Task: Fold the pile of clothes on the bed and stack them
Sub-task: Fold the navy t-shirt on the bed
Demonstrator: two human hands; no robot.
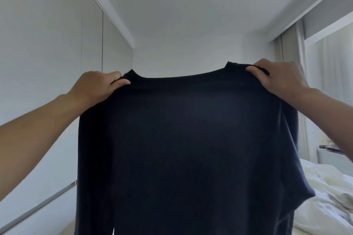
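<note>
A dark navy long-sleeved top [183, 149] is being held up in the air in front of the camera, pinched at each shoulder seam. The left shoulder is being gripped by the left hand [97, 87], thumb on the near face and fingers curled behind the cloth; the right shoulder is being gripped the same way by the right hand [280, 79]. The collar is being kept stretched between the two grips, so the line between the hands is running left to right, while the long axis of the garment is hanging straight down from that line and passing out of view at the bottom edge. The sleeves are hanging down at either side.

The bed [328, 192], covered in rumpled white bedding, is lying low and to the right, partly hidden behind the top; the right hand is the nearer one to it. The rest of the pile is not being shown here. The step in hand is judged to be the spreading of this top before folding: it would need to be lowered flat onto the bed, hem first, with both grips kept level.
</note>
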